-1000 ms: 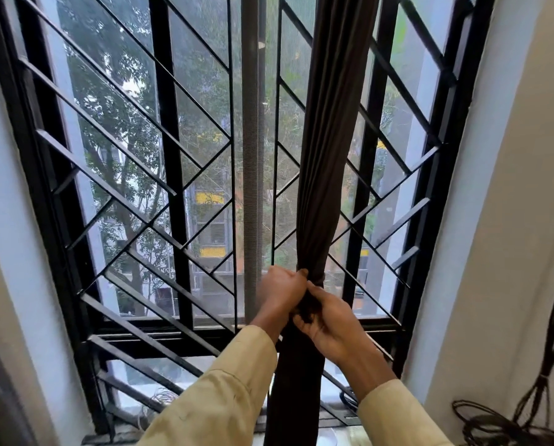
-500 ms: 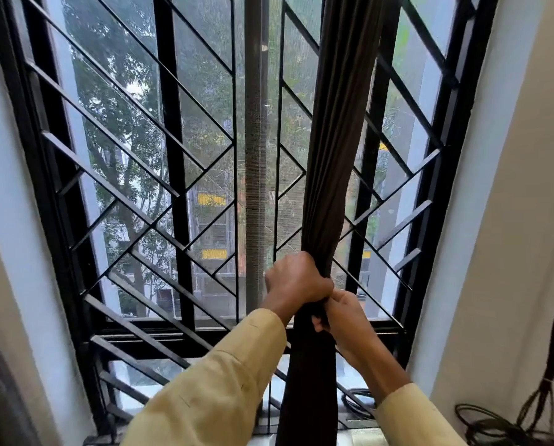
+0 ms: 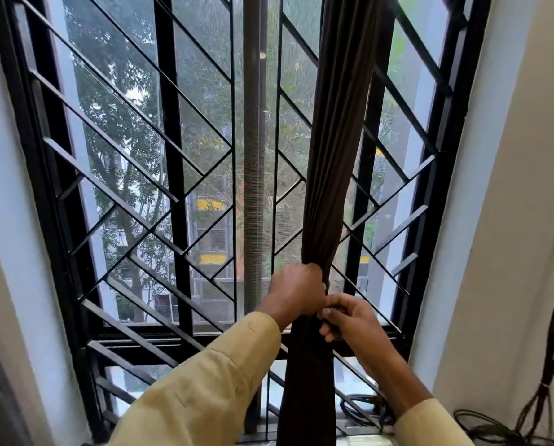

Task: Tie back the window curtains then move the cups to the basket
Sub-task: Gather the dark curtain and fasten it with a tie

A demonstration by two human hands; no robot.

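The left hand [image 3: 296, 292] clenched the gathered brown curtain [image 3: 340, 156]; the right hand [image 3: 354, 320] apparently pinched it just below.

Setting: residential room, apparently upper storey.
- black window grille [image 3: 172, 156], diagonal bars, spanning 10 to 2 o'clock
- insect mesh [image 3: 205, 75] behind bars
- dark brown curtain [image 3: 343, 156], gathered, 1 o'clock
- cream wall [image 3: 526, 188], 3 o'clock
- loose black cables [image 3: 494, 429] coiled low by wall, 5 o'clock
- tree crowns [image 3: 124, 123] outside, 10 o'clock
- neighbouring block [image 3: 209, 204], yellow bands, near centre
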